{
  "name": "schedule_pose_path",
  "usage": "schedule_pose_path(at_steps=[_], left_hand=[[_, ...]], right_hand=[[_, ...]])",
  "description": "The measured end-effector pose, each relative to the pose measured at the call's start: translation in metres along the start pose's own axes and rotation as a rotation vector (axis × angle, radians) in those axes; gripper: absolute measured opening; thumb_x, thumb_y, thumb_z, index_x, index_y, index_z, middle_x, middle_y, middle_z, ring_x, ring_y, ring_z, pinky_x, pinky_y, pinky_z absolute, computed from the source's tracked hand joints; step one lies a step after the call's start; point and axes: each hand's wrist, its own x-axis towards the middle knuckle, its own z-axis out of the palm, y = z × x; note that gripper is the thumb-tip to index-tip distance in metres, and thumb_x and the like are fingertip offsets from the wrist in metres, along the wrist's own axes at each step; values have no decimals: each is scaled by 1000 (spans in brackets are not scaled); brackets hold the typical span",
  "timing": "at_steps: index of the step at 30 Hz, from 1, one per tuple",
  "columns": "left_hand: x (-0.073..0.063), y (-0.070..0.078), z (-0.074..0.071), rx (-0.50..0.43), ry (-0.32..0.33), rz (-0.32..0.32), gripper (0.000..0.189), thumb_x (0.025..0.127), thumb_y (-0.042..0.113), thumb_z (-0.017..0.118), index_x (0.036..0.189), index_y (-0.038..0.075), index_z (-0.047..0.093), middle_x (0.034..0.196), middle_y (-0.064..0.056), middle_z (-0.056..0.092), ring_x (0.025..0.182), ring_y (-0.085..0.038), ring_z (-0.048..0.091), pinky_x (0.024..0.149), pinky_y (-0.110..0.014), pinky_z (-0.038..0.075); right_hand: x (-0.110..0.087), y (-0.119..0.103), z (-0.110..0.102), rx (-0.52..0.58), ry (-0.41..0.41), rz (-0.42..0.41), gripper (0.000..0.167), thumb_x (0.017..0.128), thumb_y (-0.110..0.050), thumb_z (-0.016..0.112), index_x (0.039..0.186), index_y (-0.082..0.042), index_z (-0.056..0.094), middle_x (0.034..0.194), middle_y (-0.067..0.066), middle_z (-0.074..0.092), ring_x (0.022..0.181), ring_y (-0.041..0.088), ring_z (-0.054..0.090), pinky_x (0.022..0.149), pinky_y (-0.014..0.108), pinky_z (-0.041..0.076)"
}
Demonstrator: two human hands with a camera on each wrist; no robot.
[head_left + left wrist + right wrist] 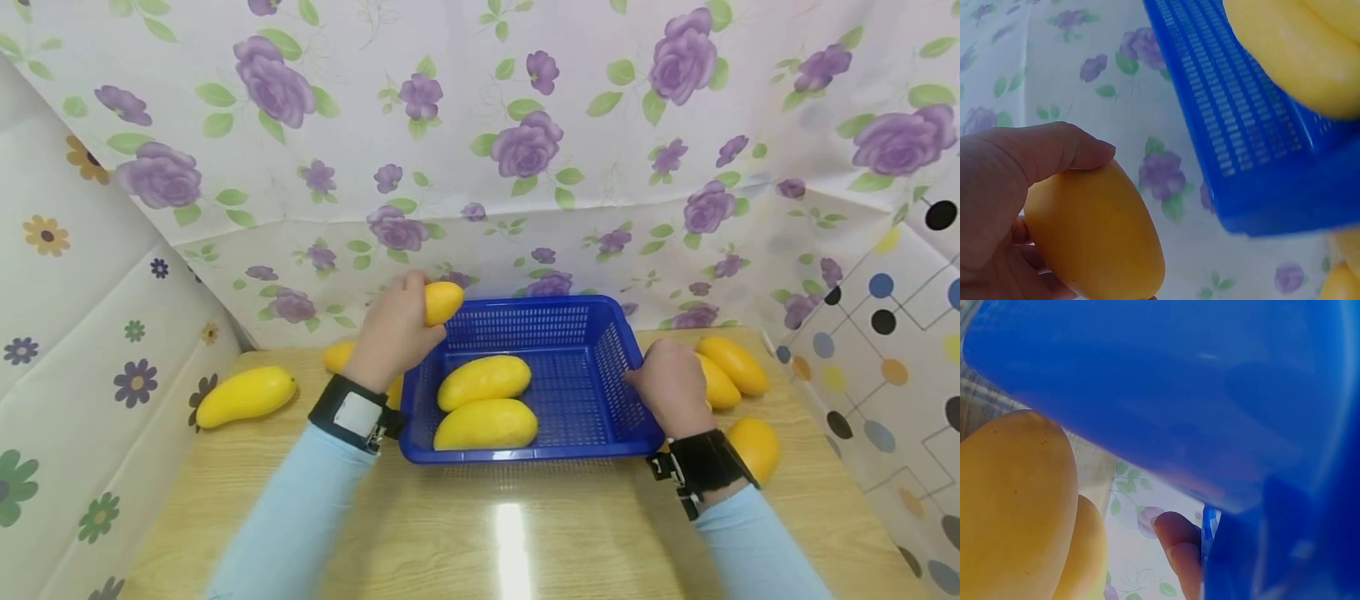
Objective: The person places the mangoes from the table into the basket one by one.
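In the head view a blue plastic basket (570, 454) with mesh walls stands at the centre of the table. Inside, on its left side, two long yellow mangoes (486, 425) lie one behind the other. My left hand (397, 329) holds an orange-yellow mango (444, 302) above the basket's back left corner. The left wrist view shows the thumb and fingers around this mango (1100, 231), apart from the basket (1222, 125). With my right hand (670, 387) I grip the basket's right rim. In the right wrist view its fingers (1184, 547) show beside the blue wall; the rest is hidden.
Several orange-yellow mangoes (733, 365) lie right of the basket, some partly behind my right hand and wrist. To the left, a long yellow mango (247, 397) rests near the side cloth (67, 350). Another mango (339, 356) is half hidden behind my left hand. A flowered cloth (465, 192) hangs behind.
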Motion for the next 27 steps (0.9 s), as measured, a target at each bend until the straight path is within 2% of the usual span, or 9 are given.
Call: schedule_pose_path(at_steps=[6, 14, 21, 27], left_hand=[[16, 12, 18, 8, -26, 12, 66, 77, 24, 74, 134, 10, 44, 129, -16, 43, 110, -27, 49, 95, -45, 47], [35, 16, 51, 54, -124, 67, 65, 75, 22, 77, 133, 11, 49, 138, -17, 41, 122, -30, 46, 102, -42, 42], [42, 21, 74, 85, -252, 12, 62, 80, 24, 72, 135, 11, 45, 136, -19, 38, 118, -34, 49, 94, -42, 49], [44, 21, 85, 88, -272, -46, 62, 82, 22, 69, 136, 11, 42, 140, -20, 33, 120, -37, 48, 93, -45, 49]], right_hand=[[1, 0, 0, 0, -7, 10, 33, 78, -29, 73, 60, -5, 60, 55, 7, 53, 50, 21, 53, 45, 28, 40], [1, 0, 0, -7, -9, 21, 31, 78, -29, 74, 66, -3, 63, 58, 9, 56, 53, 22, 55, 47, 28, 42], [0, 0, 0, 7, -8, 27, 30, 78, -28, 73, 65, -3, 63, 58, 9, 56, 53, 22, 55, 48, 28, 42], [0, -2, -2, 10, -4, 20, 29, 78, -27, 73, 66, -3, 63, 59, 9, 57, 53, 22, 55, 48, 28, 42]])
